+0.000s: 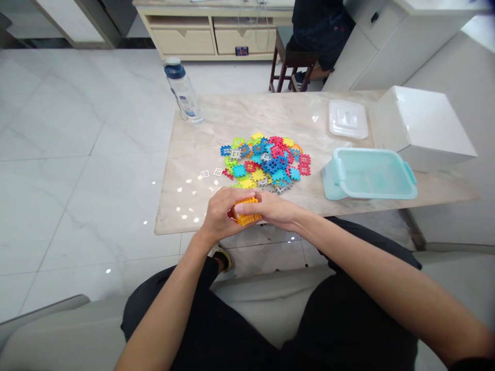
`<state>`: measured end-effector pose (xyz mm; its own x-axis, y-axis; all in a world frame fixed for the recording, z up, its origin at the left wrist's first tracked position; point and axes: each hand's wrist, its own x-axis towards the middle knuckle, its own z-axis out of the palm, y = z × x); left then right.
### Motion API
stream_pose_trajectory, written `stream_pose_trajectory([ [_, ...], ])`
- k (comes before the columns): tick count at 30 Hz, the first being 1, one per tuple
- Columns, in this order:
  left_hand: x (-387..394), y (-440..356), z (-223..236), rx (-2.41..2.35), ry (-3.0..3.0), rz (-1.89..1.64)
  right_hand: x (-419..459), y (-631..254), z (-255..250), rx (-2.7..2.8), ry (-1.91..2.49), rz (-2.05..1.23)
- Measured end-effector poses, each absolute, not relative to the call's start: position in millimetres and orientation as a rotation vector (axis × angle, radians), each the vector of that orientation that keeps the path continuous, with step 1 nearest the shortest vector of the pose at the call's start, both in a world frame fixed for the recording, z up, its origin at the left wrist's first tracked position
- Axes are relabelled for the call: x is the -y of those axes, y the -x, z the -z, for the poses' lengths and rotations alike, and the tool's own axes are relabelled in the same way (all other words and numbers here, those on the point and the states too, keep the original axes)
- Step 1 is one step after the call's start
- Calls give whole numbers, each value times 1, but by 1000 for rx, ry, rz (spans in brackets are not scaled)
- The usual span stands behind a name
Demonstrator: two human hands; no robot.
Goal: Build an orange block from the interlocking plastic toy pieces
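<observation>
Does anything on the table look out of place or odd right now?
The teal plastic tub looks tipped, one side raised instead of sitting flat. Two white lattice tiles also lie apart from the colourful tile pile.

Orange waffle block (pixel 247 214): smooth, glossy plastic, same as the loose waffle pieces (pixel 266 162) (the small white ones too). Tabletop (pixel 193 154): polished marble-like stone, glossy, veined. Tub (pixel 371 178): translucent aqua plastic, smooth. Lid (pixel 347 119): frosted clear plastic. Floor tiles (pixel 77 129): high-gloss.
</observation>
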<state>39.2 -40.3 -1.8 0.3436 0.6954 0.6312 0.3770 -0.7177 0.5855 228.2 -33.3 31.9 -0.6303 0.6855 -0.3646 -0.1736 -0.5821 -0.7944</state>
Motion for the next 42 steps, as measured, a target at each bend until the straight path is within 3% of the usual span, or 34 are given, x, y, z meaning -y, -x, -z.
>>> stream_pose_trajectory([
  [14, 41, -38, 4, -921, -2330, -1193, 29, -231, -33, 1010, 873, -2295],
  [31, 38, -34, -2, -896, -2269, -1414, 29, -232, -37, 1250, 891, -2258],
  [42, 40, -35, -5, -935, -2229, -1318, 30, -230, -39, 1113, 894, -2316],
])
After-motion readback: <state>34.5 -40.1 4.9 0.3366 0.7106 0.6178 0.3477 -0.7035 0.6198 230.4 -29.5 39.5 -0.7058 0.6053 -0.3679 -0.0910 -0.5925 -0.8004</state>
